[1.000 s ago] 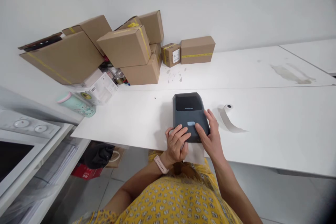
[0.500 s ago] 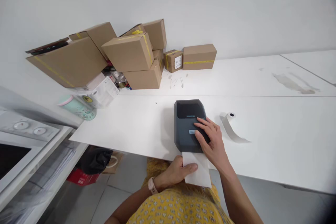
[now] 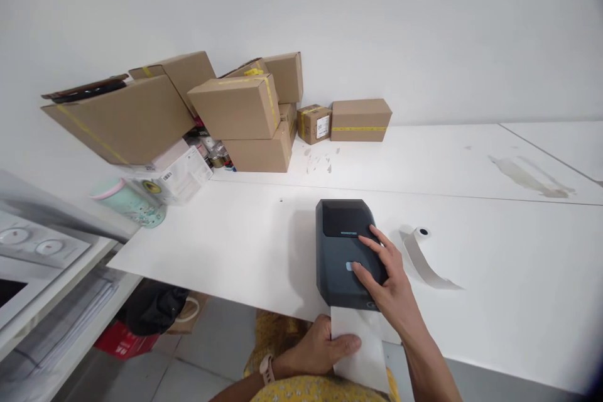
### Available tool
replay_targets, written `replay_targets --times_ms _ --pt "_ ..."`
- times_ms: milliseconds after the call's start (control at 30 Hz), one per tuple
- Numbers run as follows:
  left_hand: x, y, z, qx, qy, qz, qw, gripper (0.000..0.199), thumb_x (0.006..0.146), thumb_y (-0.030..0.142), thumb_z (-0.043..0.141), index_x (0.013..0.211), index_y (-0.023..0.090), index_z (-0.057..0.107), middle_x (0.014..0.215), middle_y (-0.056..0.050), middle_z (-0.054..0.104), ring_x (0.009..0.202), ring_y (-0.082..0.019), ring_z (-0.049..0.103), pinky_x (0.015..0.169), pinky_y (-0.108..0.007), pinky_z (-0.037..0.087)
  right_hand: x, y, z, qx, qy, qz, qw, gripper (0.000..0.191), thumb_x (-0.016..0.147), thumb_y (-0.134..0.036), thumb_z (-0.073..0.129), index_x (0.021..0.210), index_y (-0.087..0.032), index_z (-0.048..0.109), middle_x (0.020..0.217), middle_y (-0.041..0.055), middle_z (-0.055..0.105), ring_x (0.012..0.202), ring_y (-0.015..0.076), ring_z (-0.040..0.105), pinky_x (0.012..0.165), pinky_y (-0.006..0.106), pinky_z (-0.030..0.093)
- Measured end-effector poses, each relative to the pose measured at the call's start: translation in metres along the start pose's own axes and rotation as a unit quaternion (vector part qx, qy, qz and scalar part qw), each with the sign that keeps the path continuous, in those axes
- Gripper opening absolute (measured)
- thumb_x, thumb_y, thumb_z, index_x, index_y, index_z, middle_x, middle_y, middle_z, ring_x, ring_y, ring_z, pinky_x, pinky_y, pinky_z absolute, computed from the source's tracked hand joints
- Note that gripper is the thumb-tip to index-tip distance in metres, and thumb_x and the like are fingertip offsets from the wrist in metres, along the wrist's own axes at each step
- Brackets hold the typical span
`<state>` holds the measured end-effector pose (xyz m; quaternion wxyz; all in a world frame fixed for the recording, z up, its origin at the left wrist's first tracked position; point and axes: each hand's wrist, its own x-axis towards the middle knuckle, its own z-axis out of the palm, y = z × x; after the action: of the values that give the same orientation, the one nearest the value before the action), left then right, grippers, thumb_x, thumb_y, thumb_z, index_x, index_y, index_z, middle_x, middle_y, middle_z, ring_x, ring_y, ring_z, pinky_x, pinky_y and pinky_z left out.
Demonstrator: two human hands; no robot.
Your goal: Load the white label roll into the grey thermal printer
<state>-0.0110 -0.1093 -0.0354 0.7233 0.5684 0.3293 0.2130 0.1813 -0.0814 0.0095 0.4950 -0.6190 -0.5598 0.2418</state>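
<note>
Pinching a white paper strip (image 3: 363,365) with the left hand (image 3: 323,347), thumb on top, at the near edge of the dark printer (image 3: 335,273). Resting the right hand (image 3: 389,269), fingers spread, on the printer's right side, thumb at the pale button (image 3: 350,266). Noting the printer standing on the white table (image 3: 226,235).

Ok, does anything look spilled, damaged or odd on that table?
Yes: a greyish, irregular patch breaks up the white table at back right, and smaller marks show in front of the smallest box. Stain or wear, I can't tell.
</note>
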Motion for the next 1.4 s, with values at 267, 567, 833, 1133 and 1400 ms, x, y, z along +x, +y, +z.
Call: replay_targets --times_ms 267,567,833,1133,1400 --pt "0.007 -0.005 -0.004 0.077 0.023 0.027 0.996 0.05 0.094 0.054 0.059 0.11 0.011 0.079 0.1 -0.011 0.078 0.09 -0.026 0.069 0.084 -0.035 0.055 0.0 0.001 -0.001 0.048 -0.023 0.088 0.995 0.08 0.086 -0.055 0.071 0.157 -0.039 0.038 0.174 0.0056 0.019 0.161 0.0363 0.02 0.123 0.063 0.036" --pt "0.012 -0.002 -0.012 0.09 0.009 0.033 0.995 0.045 0.094 0.047 0.06 0.12 0.013 0.075 0.11 -0.009 0.079 0.105 -0.028 0.068 0.1 -0.037 0.054 0.018 -0.011 -0.014 0.141 -0.092 0.252 0.953 0.125 0.072 -0.06 0.083 0.167 -0.036 0.005 0.168 0.0149 0.035 0.137 0.0371 0.058 0.1 0.052 0.062" --pt "0.014 -0.014 -0.014 0.144 0.02 -0.021 0.989 0.044 0.091 0.055 0.062 0.093 0.013 0.076 0.078 -0.005 0.07 0.082 -0.023 0.062 0.078 -0.031 0.054 0.039 -0.02 -0.024 0.219 -0.195 0.309 0.905 0.126 0.068 -0.051 0.088 0.166 -0.028 0.013 0.12 0.0136 0.077 0.098 0.0348 0.078 0.084 0.052 0.067" --pt "0.005 -0.012 -0.018 0.161 0.042 0.029 0.986 0.061 0.09 0.071 0.055 0.059 0.019 0.054 0.057 0.001 0.045 0.062 -0.015 0.044 0.061 -0.029 0.041 0.025 -0.026 -0.019 0.233 -0.139 0.295 0.916 0.128 0.073 -0.055 0.084 0.168 -0.033 0.0 0.144 0.0153 0.065 0.104 0.0344 0.077 0.083 0.052 0.068" --pt "0.003 -0.012 -0.023 0.119 0.369 0.199 0.9 0.04 0.107 0.047 0.041 0.135 0.023 0.059 0.143 -0.013 0.059 0.136 -0.026 0.054 0.11 -0.038 0.048 -0.014 0.027 0.005 0.224 0.004 0.21 0.952 0.076 0.096 -0.072 0.043 0.161 -0.035 0.033 0.172 0.0005 0.031 0.157 0.0281 0.034 0.128 0.053 0.032"
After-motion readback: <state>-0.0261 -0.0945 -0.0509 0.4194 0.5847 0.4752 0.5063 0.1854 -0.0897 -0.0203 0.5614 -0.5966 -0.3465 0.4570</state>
